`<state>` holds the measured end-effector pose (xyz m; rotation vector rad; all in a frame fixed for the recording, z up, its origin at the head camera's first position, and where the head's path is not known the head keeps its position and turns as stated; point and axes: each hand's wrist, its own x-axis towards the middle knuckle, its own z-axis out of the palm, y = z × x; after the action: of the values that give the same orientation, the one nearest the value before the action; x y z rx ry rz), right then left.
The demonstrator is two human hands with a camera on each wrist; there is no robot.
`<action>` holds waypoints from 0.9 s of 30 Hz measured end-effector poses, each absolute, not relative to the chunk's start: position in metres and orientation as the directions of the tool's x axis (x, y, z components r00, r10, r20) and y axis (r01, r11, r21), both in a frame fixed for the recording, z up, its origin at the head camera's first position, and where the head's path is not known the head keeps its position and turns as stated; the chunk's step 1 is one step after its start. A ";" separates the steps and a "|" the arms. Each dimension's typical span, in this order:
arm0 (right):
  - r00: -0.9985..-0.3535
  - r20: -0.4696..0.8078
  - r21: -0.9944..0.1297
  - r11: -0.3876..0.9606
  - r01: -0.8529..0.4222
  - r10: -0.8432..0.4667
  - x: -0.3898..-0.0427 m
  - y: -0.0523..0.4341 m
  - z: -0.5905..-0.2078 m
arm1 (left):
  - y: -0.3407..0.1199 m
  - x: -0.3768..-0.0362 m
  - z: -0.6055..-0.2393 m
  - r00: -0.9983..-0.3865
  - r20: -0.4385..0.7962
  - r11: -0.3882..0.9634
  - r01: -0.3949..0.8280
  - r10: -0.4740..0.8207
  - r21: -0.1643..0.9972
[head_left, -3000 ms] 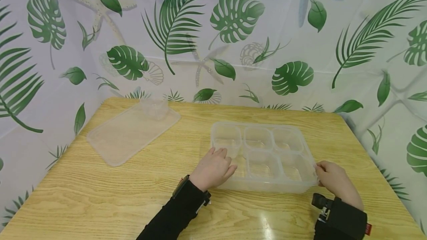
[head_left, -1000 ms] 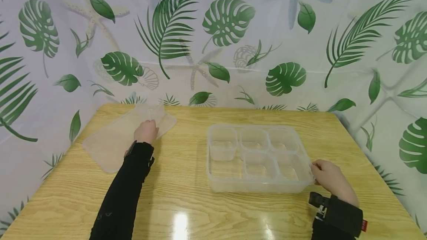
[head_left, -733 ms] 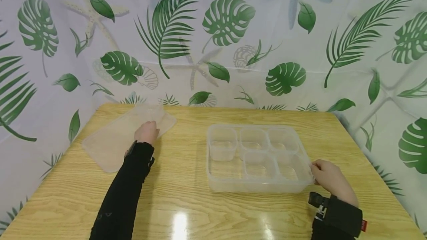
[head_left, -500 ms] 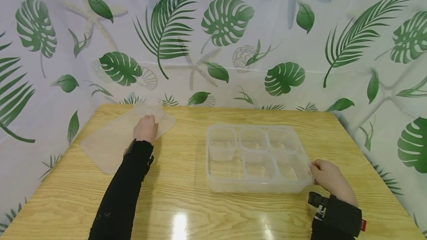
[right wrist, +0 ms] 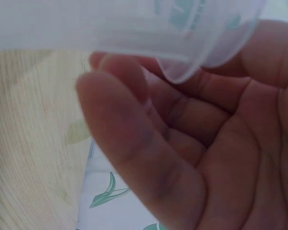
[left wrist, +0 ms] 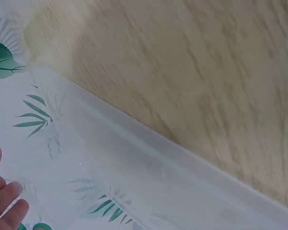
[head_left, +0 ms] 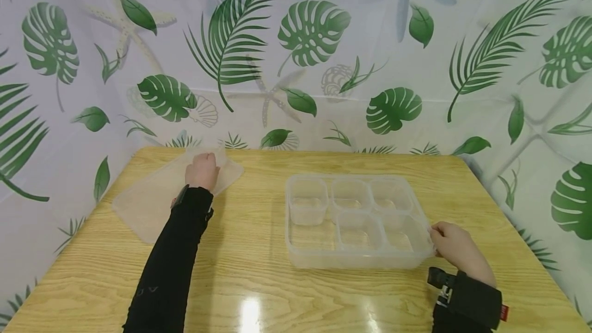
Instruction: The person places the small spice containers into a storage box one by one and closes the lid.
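Observation:
A clear plastic divided box (head_left: 356,258) stands on the wooden table, several small clear cups inside it. Its front-left space holds no cup. My right hand (head_left: 458,251) grips the box's right front corner; in the right wrist view its fingers (right wrist: 129,129) curl under the clear rim. At the back left, my left hand (head_left: 202,172) is over a flat clear lid (head_left: 152,204), beside a small clear cup (head_left: 222,158) that it partly hides. In the left wrist view the fingers (left wrist: 9,196) are bent at the cup; whether they grip it cannot be told.
The table (head_left: 259,292) meets a white leaf-printed cloth backdrop (head_left: 259,112) at its back edge. Between the lid and the box lies a stretch of bare wood.
My left hand has moved from the box's left side to the lid and cup, then slightly farther back. The right hand keeps its place at the box corner.

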<state>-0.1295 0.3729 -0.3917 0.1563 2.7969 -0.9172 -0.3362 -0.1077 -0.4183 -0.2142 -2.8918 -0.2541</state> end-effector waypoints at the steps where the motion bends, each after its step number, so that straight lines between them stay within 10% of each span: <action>1: -0.975 -0.217 -0.579 0.799 0.161 0.039 -0.130 0.373 -0.392 | -0.108 -0.336 -0.417 -0.963 0.237 0.976 0.163 0.126 0.145; 18: -0.980 -0.196 -0.577 0.805 0.138 0.027 -0.129 0.373 -0.392 | -0.108 -0.326 -0.414 -0.959 0.214 0.973 0.210 0.187 0.090; 27: -0.981 -0.192 -0.584 0.800 0.135 0.026 -0.128 0.373 -0.392 | -0.092 -0.311 -0.401 -0.854 0.462 0.940 0.323 0.239 0.111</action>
<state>-0.1279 0.3735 -0.3921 0.1267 2.8131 -0.9325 -0.3111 -0.0916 -0.4011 -0.4043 -2.6413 -0.2551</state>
